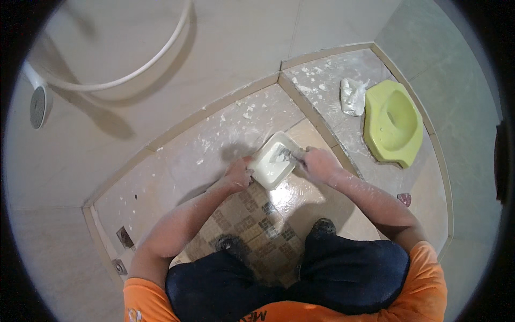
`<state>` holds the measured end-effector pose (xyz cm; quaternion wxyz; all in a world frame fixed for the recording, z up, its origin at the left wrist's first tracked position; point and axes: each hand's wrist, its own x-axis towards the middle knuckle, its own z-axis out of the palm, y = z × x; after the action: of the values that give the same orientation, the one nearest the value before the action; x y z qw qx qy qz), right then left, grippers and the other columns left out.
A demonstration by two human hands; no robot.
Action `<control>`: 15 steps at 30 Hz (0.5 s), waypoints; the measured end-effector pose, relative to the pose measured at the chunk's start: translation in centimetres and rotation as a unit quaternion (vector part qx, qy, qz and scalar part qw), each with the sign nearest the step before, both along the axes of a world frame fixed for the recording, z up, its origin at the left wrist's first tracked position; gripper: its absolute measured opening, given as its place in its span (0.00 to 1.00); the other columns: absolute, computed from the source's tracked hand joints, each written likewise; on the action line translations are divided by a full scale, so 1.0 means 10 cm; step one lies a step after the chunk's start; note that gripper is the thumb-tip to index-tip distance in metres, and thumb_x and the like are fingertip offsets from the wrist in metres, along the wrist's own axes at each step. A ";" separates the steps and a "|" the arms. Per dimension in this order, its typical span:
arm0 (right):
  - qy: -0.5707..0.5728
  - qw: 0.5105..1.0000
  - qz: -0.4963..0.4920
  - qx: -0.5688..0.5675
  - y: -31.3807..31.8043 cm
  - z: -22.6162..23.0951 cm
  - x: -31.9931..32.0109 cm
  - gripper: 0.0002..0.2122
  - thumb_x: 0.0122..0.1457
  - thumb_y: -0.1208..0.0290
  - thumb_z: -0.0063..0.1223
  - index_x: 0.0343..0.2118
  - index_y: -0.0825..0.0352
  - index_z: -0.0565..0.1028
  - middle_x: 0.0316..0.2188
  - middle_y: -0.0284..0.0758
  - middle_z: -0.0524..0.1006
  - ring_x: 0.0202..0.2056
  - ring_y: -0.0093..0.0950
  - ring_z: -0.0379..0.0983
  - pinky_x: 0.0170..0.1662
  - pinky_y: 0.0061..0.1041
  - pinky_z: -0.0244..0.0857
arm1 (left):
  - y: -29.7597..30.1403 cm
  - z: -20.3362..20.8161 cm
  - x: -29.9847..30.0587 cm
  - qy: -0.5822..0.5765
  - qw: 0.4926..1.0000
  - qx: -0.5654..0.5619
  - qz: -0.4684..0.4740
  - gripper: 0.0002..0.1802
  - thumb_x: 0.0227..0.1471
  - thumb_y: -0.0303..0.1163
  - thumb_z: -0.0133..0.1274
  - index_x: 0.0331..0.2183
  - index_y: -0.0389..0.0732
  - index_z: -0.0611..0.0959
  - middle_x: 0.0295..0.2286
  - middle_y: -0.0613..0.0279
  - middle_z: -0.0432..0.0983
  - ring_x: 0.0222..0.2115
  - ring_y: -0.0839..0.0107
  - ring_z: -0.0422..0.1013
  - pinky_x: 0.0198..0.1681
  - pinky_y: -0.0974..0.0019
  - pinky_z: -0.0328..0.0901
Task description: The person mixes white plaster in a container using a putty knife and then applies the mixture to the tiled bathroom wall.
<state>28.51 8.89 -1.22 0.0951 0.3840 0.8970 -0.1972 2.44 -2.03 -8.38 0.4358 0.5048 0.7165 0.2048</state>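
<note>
A white rectangular tub (265, 181) of white paste (270, 166) is in front of me, above the tiled floor. My left hand (237, 174) grips its left side, fingers wrapped round the edge. From the right, my right hand (321, 164) is closed round the handle of a putty knife (281, 155), whose grey blade dips into the paste. Part of the handle is hidden by my fingers. Both hands and forearms are dusted with white.
A yellow-green squat toilet (396, 123) sits on the raised step at right, beside a crumpled silvery bag (353, 96). White crumbs (247, 114) litter the floor along the wall. A shower head (38, 106) with a white hose hangs at left. A floor drain (119, 266) lies lower left.
</note>
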 end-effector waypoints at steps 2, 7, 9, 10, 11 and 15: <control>0.102 0.993 0.060 -0.022 -0.07 -0.25 0.01 0.13 0.63 0.63 0.49 0.44 0.61 0.80 0.35 0.46 0.78 0.38 0.47 0.78 0.45 0.46 0.71 | -0.03 -0.29 -0.12 0.127 0.981 0.141 -0.042 0.20 0.59 0.31 0.53 0.53 0.36 0.76 0.39 0.43 0.80 0.42 0.49 0.77 0.52 0.53 0.68; 0.206 0.973 -0.001 -0.104 0.24 -0.21 0.25 0.17 0.61 0.57 0.55 0.42 0.67 0.81 0.31 0.49 0.78 0.38 0.49 0.77 0.45 0.46 0.70 | 0.43 0.04 0.01 0.101 0.995 -0.017 0.003 0.19 0.57 0.34 0.54 0.49 0.38 0.74 0.37 0.43 0.79 0.42 0.45 0.77 0.48 0.49 0.69; 0.237 0.964 -0.099 -0.072 0.45 -0.06 0.32 0.15 0.59 0.62 0.54 0.43 0.67 0.82 0.41 0.49 0.80 0.39 0.47 0.78 0.47 0.41 0.70 | 0.62 0.12 0.00 0.125 0.992 -0.006 -0.001 0.18 0.56 0.33 0.55 0.47 0.39 0.73 0.37 0.43 0.79 0.42 0.43 0.77 0.46 0.48 0.69; 0.271 0.947 -0.163 -0.062 0.59 -0.01 0.39 0.15 0.59 0.63 0.55 0.43 0.67 0.82 0.40 0.49 0.81 0.39 0.46 0.78 0.47 0.42 0.70 | 0.73 0.11 -0.02 0.154 0.987 0.040 -0.017 0.18 0.55 0.33 0.56 0.46 0.39 0.72 0.37 0.43 0.79 0.42 0.42 0.77 0.45 0.48 0.69; 0.266 0.944 -0.197 0.011 0.78 -0.05 0.49 0.16 0.59 0.63 0.56 0.46 0.67 0.81 0.40 0.49 0.80 0.40 0.46 0.78 0.47 0.42 0.70 | 0.83 0.10 -0.02 0.182 0.979 0.086 -0.032 0.18 0.54 0.33 0.56 0.45 0.40 0.72 0.37 0.43 0.79 0.41 0.41 0.76 0.45 0.48 0.69; 0.263 0.852 -0.391 0.229 1.33 -0.23 0.91 0.24 0.59 0.63 0.58 0.56 0.68 0.73 0.44 0.51 0.76 0.46 0.48 0.74 0.52 0.42 0.67 | 1.31 0.36 0.37 0.154 0.965 0.203 -0.066 0.17 0.53 0.29 0.57 0.44 0.40 0.72 0.37 0.44 0.79 0.41 0.42 0.76 0.44 0.49 0.69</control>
<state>37.63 22.18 -3.54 -0.3199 0.6475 0.6843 -0.1010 6.11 11.07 -4.82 0.2209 0.6542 0.6835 0.2369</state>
